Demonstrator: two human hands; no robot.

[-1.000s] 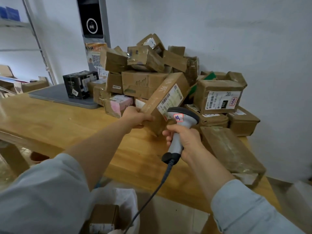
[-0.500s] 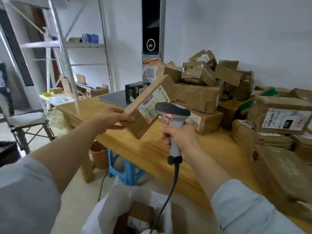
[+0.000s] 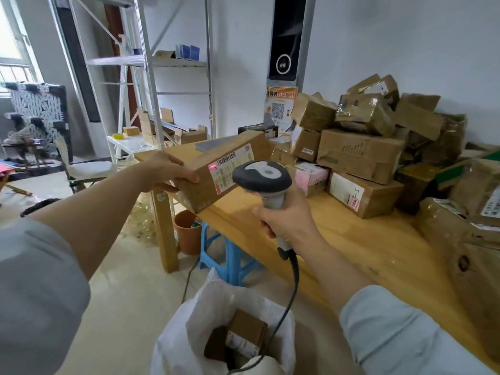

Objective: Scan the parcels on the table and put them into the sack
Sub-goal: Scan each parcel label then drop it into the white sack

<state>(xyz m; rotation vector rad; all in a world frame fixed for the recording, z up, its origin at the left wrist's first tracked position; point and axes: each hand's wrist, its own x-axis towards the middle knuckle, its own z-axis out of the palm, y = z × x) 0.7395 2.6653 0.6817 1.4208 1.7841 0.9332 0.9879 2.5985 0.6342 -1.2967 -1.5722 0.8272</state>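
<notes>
One parcel (image 3: 216,169) in left hand (image 3: 165,171) grip | right hand (image 3: 286,220) clasps scanner (image 3: 262,177)

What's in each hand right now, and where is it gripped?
Left hand holds a cardboard parcel by its left end. Right hand holds the barcode scanner by its handle.

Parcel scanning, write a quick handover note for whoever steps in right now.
Left hand holds a long cardboard parcel in the air, label facing the scanner.
Right hand grips the barcode scanner; a red dot shows on the label.
White sack on the floor below holds at least one boxed parcel.
Left: drop this one in, then work through the pile of parcels on the wooden table.
</notes>
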